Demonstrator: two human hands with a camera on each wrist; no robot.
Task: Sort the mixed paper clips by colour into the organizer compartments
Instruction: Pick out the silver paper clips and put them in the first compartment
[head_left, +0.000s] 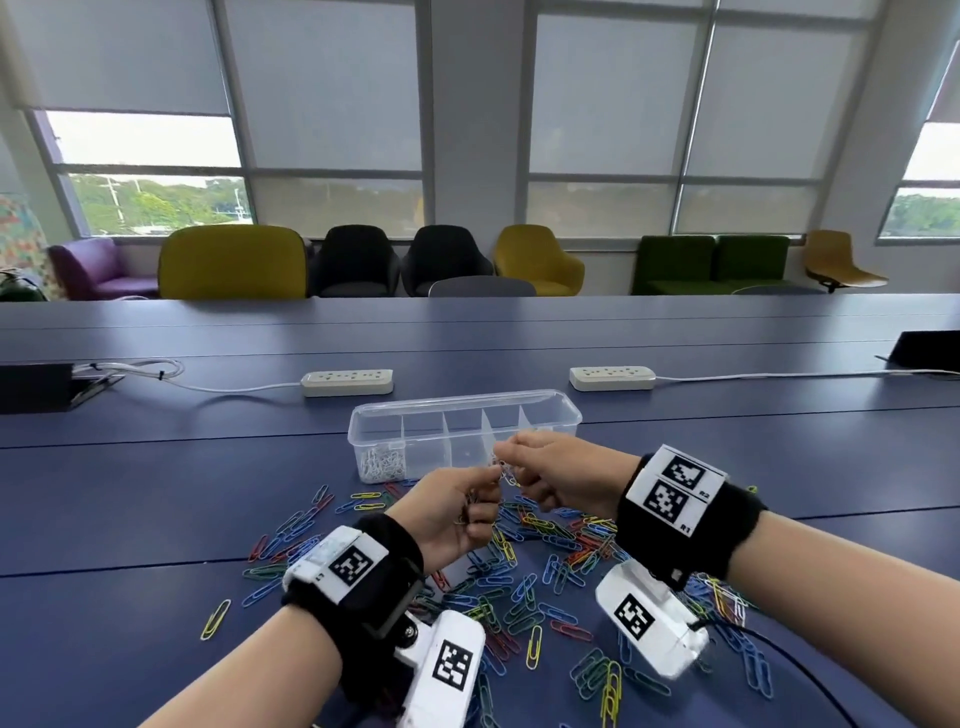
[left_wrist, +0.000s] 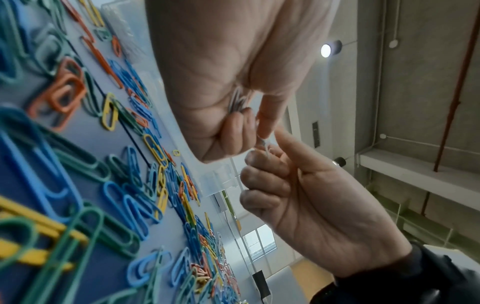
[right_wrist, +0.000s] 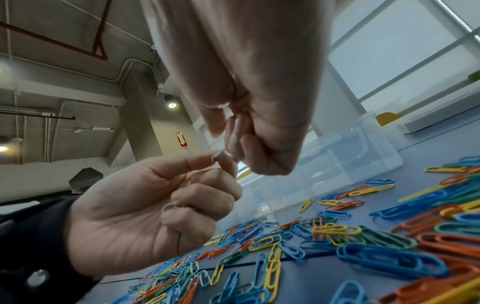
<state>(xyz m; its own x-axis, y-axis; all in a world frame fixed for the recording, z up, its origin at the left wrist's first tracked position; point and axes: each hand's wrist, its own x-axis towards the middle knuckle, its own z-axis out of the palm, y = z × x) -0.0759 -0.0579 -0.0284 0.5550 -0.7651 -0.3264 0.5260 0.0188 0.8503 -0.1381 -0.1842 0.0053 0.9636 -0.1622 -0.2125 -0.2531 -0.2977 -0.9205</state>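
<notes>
Loose paper clips (head_left: 519, 571) in blue, green, yellow, orange and red lie scattered on the blue table under my hands. The clear organizer (head_left: 467, 402) stands just beyond them, with white clips (head_left: 383, 462) in its leftmost compartment. Its other compartments look empty. My left hand (head_left: 485, 480) and right hand (head_left: 511, 475) meet above the pile, fingertips together, both pinching a small tangle of white clips (head_left: 503, 470). The left wrist view shows more white clips (left_wrist: 239, 100) tucked in the left hand's curled fingers. The pinched clips (right_wrist: 223, 154) are mostly hidden by fingertips.
Two white power strips (head_left: 347, 383) (head_left: 612, 378) with cables lie behind the organizer. A black box (head_left: 31, 387) sits at the table's left edge and another black box (head_left: 930, 351) at the right. Chairs stand past the far edge of the table.
</notes>
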